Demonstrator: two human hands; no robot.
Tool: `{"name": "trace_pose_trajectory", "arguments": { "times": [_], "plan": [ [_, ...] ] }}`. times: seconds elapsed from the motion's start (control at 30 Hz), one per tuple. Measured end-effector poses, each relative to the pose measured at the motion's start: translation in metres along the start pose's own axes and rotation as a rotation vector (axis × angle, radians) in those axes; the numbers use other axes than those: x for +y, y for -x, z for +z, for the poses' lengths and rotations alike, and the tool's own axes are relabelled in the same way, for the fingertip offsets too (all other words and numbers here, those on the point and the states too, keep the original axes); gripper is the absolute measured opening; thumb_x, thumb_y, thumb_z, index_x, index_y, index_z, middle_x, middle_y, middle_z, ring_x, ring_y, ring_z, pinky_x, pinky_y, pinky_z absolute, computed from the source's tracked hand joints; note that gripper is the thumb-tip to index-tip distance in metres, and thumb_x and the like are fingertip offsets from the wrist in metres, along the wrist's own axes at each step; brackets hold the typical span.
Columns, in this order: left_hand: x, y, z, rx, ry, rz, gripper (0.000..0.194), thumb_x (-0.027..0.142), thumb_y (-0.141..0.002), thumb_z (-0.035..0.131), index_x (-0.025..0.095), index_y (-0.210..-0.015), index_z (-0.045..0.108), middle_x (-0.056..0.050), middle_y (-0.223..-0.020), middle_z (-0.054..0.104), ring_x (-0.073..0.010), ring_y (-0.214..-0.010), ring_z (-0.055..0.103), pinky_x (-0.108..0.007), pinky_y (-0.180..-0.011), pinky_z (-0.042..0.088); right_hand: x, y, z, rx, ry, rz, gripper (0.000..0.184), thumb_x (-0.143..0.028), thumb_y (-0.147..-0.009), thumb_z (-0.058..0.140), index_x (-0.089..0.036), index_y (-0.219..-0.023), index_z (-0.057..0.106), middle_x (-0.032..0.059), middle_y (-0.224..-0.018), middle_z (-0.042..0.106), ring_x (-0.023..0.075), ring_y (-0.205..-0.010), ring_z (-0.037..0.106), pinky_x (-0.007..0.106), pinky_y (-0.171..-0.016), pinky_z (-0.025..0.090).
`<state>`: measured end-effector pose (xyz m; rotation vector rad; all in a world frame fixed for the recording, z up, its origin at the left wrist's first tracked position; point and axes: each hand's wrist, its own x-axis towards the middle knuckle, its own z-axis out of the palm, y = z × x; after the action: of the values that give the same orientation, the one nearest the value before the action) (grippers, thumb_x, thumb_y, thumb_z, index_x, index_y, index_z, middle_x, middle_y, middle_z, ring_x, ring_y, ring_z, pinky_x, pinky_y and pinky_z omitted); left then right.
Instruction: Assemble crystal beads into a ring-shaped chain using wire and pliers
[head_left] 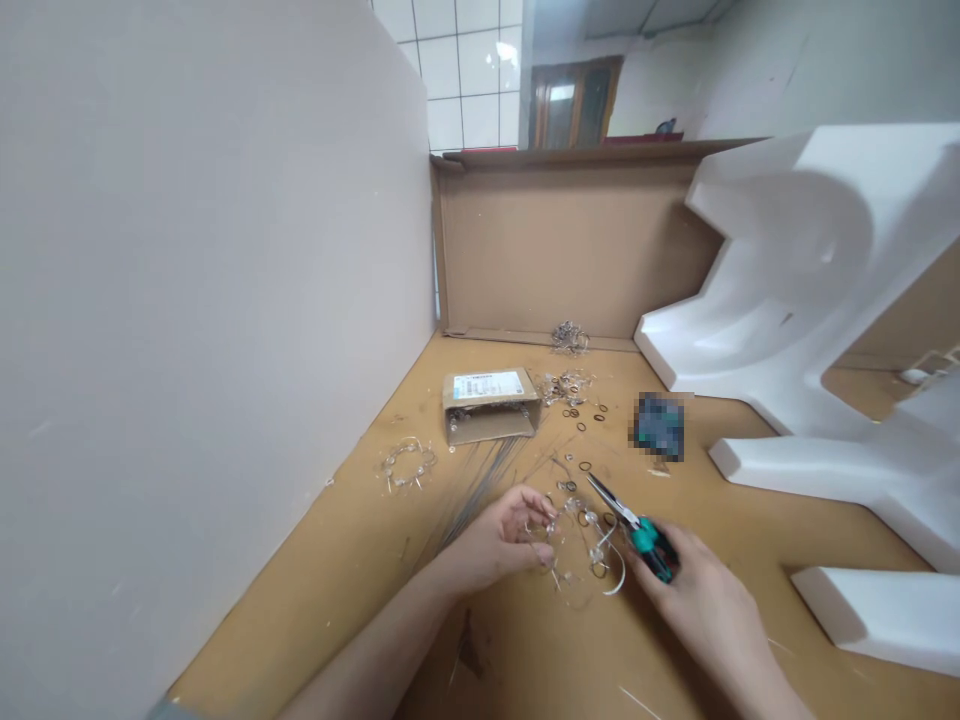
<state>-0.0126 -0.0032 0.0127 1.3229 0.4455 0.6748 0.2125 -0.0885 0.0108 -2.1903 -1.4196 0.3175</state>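
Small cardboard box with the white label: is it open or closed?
Open: the side of the box facing the camera has no cover, and its inside shows.

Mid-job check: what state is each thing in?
Left hand, fingers holding the beaded ring
Beaded ring, wire ends sticking out
Right hand, closed on the pliers
Pliers, held; tip opening unclear
Cardboard box, open end facing the person
Other ring, unheld on the table
Grey wires, loose, spread out
Small dark rings, scattered

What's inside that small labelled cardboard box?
Inside the cardboard box, a few small shiny pieces show near the opening; its top covers whatever lies deeper.
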Motion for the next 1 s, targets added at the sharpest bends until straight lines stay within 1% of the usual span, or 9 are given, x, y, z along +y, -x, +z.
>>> {"name": "trace_pose_trajectory", "arguments": {
  "times": [0.17,0.3,0.4,0.5,0.57,0.67,0.73,0.87,1.0],
  "plan": [
    [-0.006,0.003,0.000,0.110,-0.302,0.007,0.037,0.019,-0.072,0.065,0.019,-0.105,0.048,-0.004,-0.107,0.050,-0.0088,-0.074,0.052,-0.025,-0.069,0.044,0.034,-0.002,-0.003,0.084,0.459,-0.136,0.033,-0.044,-0.078,0.043,-0.022,-0.093,0.061,0.0110,-0.086,0.065,0.0319,-0.083,0.060,0.041,-0.068,0.044],
    [-0.004,0.006,0.004,0.106,-0.387,0.046,0.039,0.016,-0.071,0.063,0.020,-0.107,0.048,-0.005,-0.109,0.049,-0.0104,-0.078,0.052,-0.027,-0.072,0.045,0.056,-0.003,0.002,0.120,0.514,-0.229,0.041,-0.047,-0.081,0.037,-0.017,-0.095,0.061,0.0138,-0.090,0.063,0.0314,-0.087,0.058,0.042,-0.073,0.044],
    [-0.003,0.006,0.006,0.112,-0.415,0.075,0.039,0.016,-0.071,0.063,0.020,-0.106,0.048,-0.006,-0.110,0.049,-0.0127,-0.083,0.053,-0.028,-0.074,0.046,0.060,-0.004,0.006,0.143,0.510,-0.243,0.046,-0.048,-0.082,0.037,-0.014,-0.104,0.060,0.0156,-0.097,0.063,0.0344,-0.093,0.056,0.046,-0.074,0.044],
    [0.000,0.006,0.007,0.124,-0.444,0.070,0.039,0.015,-0.070,0.063,0.020,-0.106,0.047,-0.006,-0.109,0.049,-0.0141,-0.086,0.053,-0.028,-0.074,0.046,0.052,0.001,0.006,0.166,0.375,-0.316,0.053,-0.049,-0.079,0.046,-0.013,-0.117,0.052,0.0179,-0.114,0.058,0.0358,-0.107,0.050,0.051,-0.086,0.040],
    [0.002,0.006,0.008,0.125,-0.480,0.062,0.039,0.014,-0.070,0.062,0.019,-0.105,0.048,-0.005,-0.108,0.050,-0.0155,-0.090,0.053,-0.028,-0.074,0.047,0.039,0.009,0.004,0.136,0.202,-0.413,0.067,-0.049,-0.077,0.051,-0.014,-0.132,0.037,0.0177,-0.131,0.047,0.0333,-0.121,0.041,0.050,-0.098,0.034],
    [0.004,0.007,0.010,0.126,-0.525,0.051,0.038,0.015,-0.070,0.062,0.020,-0.105,0.048,-0.005,-0.109,0.049,-0.0149,-0.087,0.053,-0.029,-0.074,0.047,0.012,0.022,0.003,0.019,0.016,-0.518,0.078,-0.042,-0.081,0.050,-0.025,-0.144,0.007,0.0098,-0.149,0.022,0.0290,-0.134,0.022,0.051,-0.103,0.028],
    [0.003,0.007,0.012,0.126,-0.535,0.057,0.040,0.016,-0.070,0.063,0.020,-0.106,0.048,-0.005,-0.110,0.049,-0.0148,-0.086,0.053,-0.029,-0.075,0.047,-0.006,0.027,0.006,-0.001,-0.004,-0.615,0.084,-0.040,-0.081,0.051,-0.028,-0.145,-0.002,0.0066,-0.152,0.013,0.0299,-0.136,0.014,0.054,-0.105,0.025],
    [0.000,0.008,0.017,0.061,-0.526,0.083,0.043,0.015,-0.069,0.063,0.020,-0.109,0.047,-0.006,-0.111,0.050,-0.0172,-0.091,0.054,-0.028,-0.073,0.048,-0.029,0.024,0.014,0.058,0.047,-0.707,0.087,-0.039,-0.081,0.053,-0.025,-0.145,-0.004,0.0061,-0.153,0.009,0.0313,-0.137,0.010,0.053,-0.106,0.020],
    [0.002,0.009,0.020,0.042,-0.528,0.118,0.041,0.014,-0.069,0.062,0.020,-0.108,0.048,-0.006,-0.110,0.049,-0.0178,-0.095,0.053,-0.028,-0.073,0.048,-0.032,0.018,0.018,0.063,0.025,-0.671,0.068,-0.035,-0.086,0.047,-0.025,-0.144,0.014,0.0052,-0.150,0.020,0.0282,-0.136,0.016,0.049,-0.107,0.023]
  ]
}}
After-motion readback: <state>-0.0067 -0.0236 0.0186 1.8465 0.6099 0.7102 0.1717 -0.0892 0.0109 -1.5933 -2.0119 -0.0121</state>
